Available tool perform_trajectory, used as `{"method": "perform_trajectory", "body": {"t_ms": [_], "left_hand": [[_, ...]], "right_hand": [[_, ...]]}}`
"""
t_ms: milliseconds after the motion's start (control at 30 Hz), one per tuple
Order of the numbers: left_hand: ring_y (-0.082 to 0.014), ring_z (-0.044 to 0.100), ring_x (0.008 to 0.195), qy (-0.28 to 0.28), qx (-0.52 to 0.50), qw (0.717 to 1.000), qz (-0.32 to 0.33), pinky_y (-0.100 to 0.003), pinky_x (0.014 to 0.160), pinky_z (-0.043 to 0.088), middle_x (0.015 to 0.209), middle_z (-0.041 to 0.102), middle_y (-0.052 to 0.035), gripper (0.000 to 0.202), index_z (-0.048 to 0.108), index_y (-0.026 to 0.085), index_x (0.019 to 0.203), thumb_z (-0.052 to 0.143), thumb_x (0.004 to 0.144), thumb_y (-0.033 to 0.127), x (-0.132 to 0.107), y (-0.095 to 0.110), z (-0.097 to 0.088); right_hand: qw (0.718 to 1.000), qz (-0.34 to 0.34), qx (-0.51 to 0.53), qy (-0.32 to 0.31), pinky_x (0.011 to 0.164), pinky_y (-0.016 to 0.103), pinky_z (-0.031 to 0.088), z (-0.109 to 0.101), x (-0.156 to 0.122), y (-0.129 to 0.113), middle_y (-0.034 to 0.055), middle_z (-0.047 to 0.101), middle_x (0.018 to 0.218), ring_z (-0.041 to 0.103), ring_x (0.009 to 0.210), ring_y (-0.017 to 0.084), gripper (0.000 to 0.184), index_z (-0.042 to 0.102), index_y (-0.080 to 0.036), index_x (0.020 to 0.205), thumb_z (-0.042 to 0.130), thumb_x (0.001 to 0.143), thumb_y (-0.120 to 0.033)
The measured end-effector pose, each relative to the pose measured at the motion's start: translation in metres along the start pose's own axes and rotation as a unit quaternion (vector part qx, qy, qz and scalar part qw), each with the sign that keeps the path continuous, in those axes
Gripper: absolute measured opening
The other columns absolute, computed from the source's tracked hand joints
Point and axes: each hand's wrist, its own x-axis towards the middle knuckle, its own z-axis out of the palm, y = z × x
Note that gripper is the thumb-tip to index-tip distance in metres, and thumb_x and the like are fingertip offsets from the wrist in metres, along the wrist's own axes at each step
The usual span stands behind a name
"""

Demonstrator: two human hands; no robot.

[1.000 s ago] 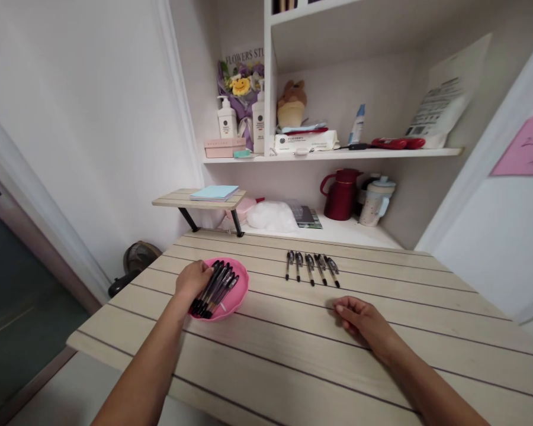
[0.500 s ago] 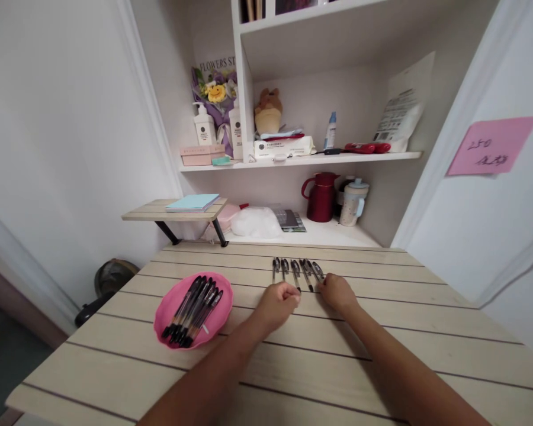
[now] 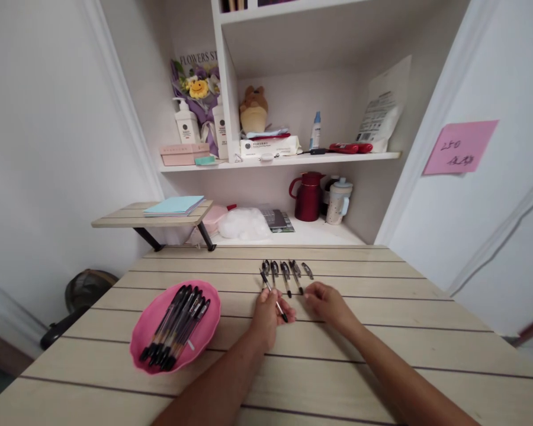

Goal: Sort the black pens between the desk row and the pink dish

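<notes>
My left hand (image 3: pixel 266 313) grips an uncapped black pen (image 3: pixel 273 299), tilted with its thin tip pointing up and left toward the row. My right hand (image 3: pixel 331 303) rests on the table with its fingers curled; whatever they may hold is hidden. Beyond both hands lies a row of black pens (image 3: pixel 285 278), side by side and pointing away from me. At the right end of the row a dark cap (image 3: pixel 307 270) shows no barrel, just ahead of my right fingers. To the left, a pink dish (image 3: pixel 208 331) bears several black pens (image 3: pixel 177 325) in a pile.
The slatted wooden table (image 3: pixel 382 343) reaches back to a white shelf unit. A small raised stand (image 3: pixel 119 216) with blue paper (image 3: pixel 175 205) stands at the back left. A red jug (image 3: pixel 308 198), a pale cup (image 3: pixel 339 202) and a white plastic bag (image 3: pixel 244 223) sit behind the table.
The view has shifted to the right. My left hand has turned, and the uncapped pen now shows in it. My right hand has drawn back from the row's right-end cap.
</notes>
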Motion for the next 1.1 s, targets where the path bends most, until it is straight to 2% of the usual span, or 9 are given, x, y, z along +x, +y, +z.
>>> {"method": "perform_trajectory", "body": {"t_ms": [67, 133, 233, 333, 467, 667, 967, 1100], "left_hand": [[-0.0053, 0.040, 0.036, -0.007, 0.022, 1.000, 0.004, -0.016, 0.036, 0.031, 0.052, 0.044, 0.0078, 0.031, 0.042, 0.020, 0.080, 0.049, 0.073, 0.050, 0.001, -0.001, -0.001], [-0.0020, 0.026, 0.030, -0.022, 0.046, 0.999, 0.012, -0.014, 0.032, 0.018, 0.049, 0.040, 0.0095, 0.031, 0.043, 0.020, 0.078, 0.048, 0.074, 0.050, 0.002, -0.002, 0.000], [-0.0008, 0.018, 0.028, -0.042, 0.070, 0.997, 0.015, -0.015, 0.031, 0.010, 0.045, 0.037, 0.0103, 0.034, 0.044, 0.019, 0.076, 0.048, 0.073, 0.052, 0.001, -0.004, 0.001], [-0.0008, 0.017, 0.028, -0.058, 0.090, 0.994, 0.016, -0.016, 0.031, 0.009, 0.043, 0.036, 0.0104, 0.037, 0.045, 0.018, 0.076, 0.049, 0.072, 0.055, 0.001, -0.005, 0.001], [-0.0009, 0.017, 0.028, -0.076, 0.103, 0.992, 0.013, -0.017, 0.032, 0.008, 0.040, 0.035, 0.0105, 0.038, 0.046, 0.017, 0.074, 0.050, 0.071, 0.055, 0.001, -0.005, 0.000], [-0.0013, 0.018, 0.030, -0.100, 0.125, 0.987, 0.022, -0.018, 0.034, 0.009, 0.039, 0.035, 0.0099, 0.034, 0.046, 0.017, 0.071, 0.049, 0.073, 0.050, 0.000, -0.006, 0.001], [-0.0029, 0.021, 0.031, -0.124, 0.186, 0.974, 0.045, -0.018, 0.037, 0.012, 0.039, 0.036, 0.0094, 0.028, 0.046, 0.017, 0.072, 0.044, 0.078, 0.044, -0.001, -0.008, -0.002], [-0.0035, 0.022, 0.032, -0.128, 0.203, 0.969, 0.049, -0.019, 0.037, 0.013, 0.041, 0.037, 0.0092, 0.028, 0.046, 0.017, 0.072, 0.043, 0.078, 0.044, -0.001, -0.008, -0.001]], "right_hand": [[0.990, 0.042, -0.110, 0.080, 0.057, 0.026, 0.036, -0.011, 0.023, 0.010, 0.0015, 0.060, 0.064, 0.054, 0.061, 0.016, 0.014, 0.056, -0.018, 0.080, 0.051, 0.071, -0.028], [0.973, 0.072, -0.187, 0.115, 0.060, 0.026, 0.036, -0.016, 0.043, 0.016, 0.0059, 0.063, 0.074, 0.057, 0.070, 0.018, 0.027, 0.054, -0.016, 0.096, 0.051, 0.071, -0.026], [0.959, 0.086, -0.241, 0.121, 0.064, 0.027, 0.036, -0.010, 0.061, 0.016, 0.0123, 0.064, 0.087, 0.058, 0.081, 0.022, 0.041, 0.047, -0.011, 0.109, 0.053, 0.072, -0.027], [0.952, 0.085, -0.270, 0.117, 0.066, 0.028, 0.035, -0.001, 0.068, 0.015, 0.0141, 0.063, 0.093, 0.058, 0.085, 0.023, 0.041, 0.045, -0.011, 0.112, 0.052, 0.073, -0.023], [0.951, 0.079, -0.281, 0.098, 0.063, 0.027, 0.035, -0.002, 0.061, 0.018, 0.0125, 0.065, 0.086, 0.060, 0.080, 0.021, 0.033, 0.049, -0.012, 0.107, 0.048, 0.075, -0.015], [0.953, 0.054, -0.294, 0.057, 0.062, 0.026, 0.035, -0.020, 0.038, 0.027, 0.0098, 0.067, 0.079, 0.060, 0.077, 0.021, 0.012, 0.059, -0.015, 0.083, 0.052, 0.073, -0.019], [0.953, 0.044, -0.290, 0.072, 0.064, 0.027, 0.035, -0.022, 0.028, 0.021, 0.0120, 0.066, 0.078, 0.059, 0.076, 0.021, 0.011, 0.061, -0.015, 0.078, 0.052, 0.073, -0.018], [0.959, 0.049, -0.267, 0.084, 0.063, 0.028, 0.036, -0.034, 0.020, 0.020, 0.0130, 0.066, 0.074, 0.060, 0.073, 0.022, 0.010, 0.062, -0.015, 0.071, 0.053, 0.071, -0.017]]}}
